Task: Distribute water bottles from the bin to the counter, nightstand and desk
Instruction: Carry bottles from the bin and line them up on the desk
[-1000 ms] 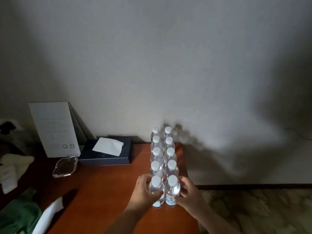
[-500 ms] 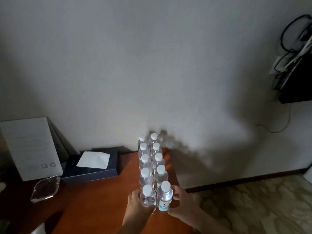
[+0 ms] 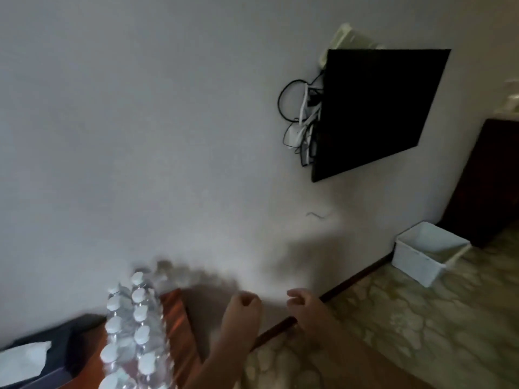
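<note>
Several clear water bottles point(image 3: 132, 327) with white caps stand in two rows on the reddish wooden desk point(image 3: 177, 318) at the lower left, blurred by motion. My left hand point(image 3: 241, 307) hovers to the right of the desk, off its edge, fingers curled and holding nothing. My right hand point(image 3: 304, 304) is further right over the floor, fingers loosely curled, also holding nothing. A white bin point(image 3: 427, 255) sits on the floor against the wall at the right; its visible inside looks bare.
A dark tissue box point(image 3: 42, 357) lies at the desk's left. A black TV point(image 3: 376, 110) with dangling cables hangs on the wall. A dark wooden cabinet point(image 3: 488, 181) stands at the far right. Patterned carpet point(image 3: 393, 332) covers the floor.
Both hands have let go of the front two bottles and moved right, off the desk. The view has swung right, bringing the TV, bin and cabinet into sight.
</note>
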The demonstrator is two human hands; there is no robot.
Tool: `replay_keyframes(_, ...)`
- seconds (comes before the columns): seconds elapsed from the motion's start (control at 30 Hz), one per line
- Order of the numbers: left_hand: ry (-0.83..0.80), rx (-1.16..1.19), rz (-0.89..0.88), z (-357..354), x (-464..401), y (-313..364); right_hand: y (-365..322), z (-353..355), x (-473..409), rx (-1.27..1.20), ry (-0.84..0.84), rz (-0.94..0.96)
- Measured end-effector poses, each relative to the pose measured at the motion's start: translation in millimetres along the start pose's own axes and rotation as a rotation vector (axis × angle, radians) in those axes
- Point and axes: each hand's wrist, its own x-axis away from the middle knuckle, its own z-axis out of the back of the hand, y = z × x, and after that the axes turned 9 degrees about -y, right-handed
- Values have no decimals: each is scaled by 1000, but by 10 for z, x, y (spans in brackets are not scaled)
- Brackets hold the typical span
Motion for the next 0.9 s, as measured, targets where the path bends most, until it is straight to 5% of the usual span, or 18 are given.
replay_keyframes(0.4, -414, 34, -279, -3512, -164, 2151, 447, 3791, 751, -140, 412, -3)
replay_keyframes(0.9, -620, 36, -395, -6567, -951, 3352, 853, 6705, 374, -327, 753, -42)
